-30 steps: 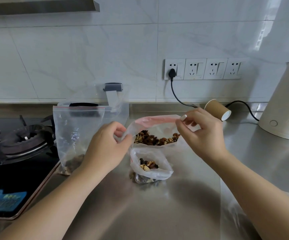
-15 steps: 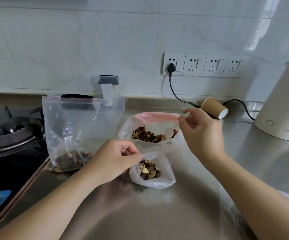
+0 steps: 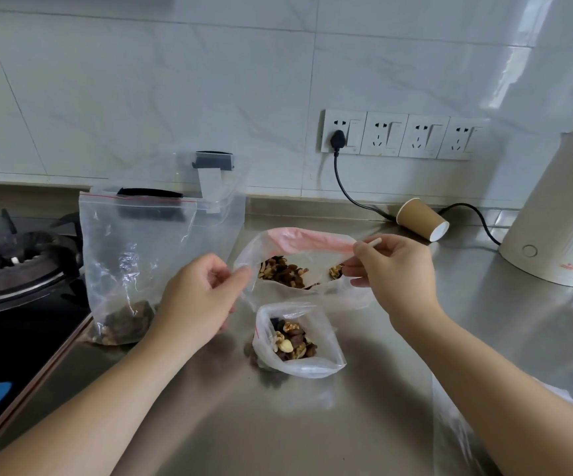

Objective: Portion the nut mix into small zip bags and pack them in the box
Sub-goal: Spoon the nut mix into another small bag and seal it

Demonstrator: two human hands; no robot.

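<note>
nuts [image 3: 286, 269] show only partly inside the pink-rimmed bag [image 3: 307, 240] on the steel counter [image 3: 484, 321]; left hand [image 3: 197, 298] and right hand [image 3: 393, 271] pinch its mouth wide. small zip bag [image 3: 298, 341] stands just in front, mouth gaping. clear box [image 3: 216, 197] is blurred behind the big zip bag [image 3: 130, 255].

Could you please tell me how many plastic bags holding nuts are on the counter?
3: tall zip bag standing left by the stove, pink-rimmed bag held open centre, small bag in front. None seem hidden.
</note>
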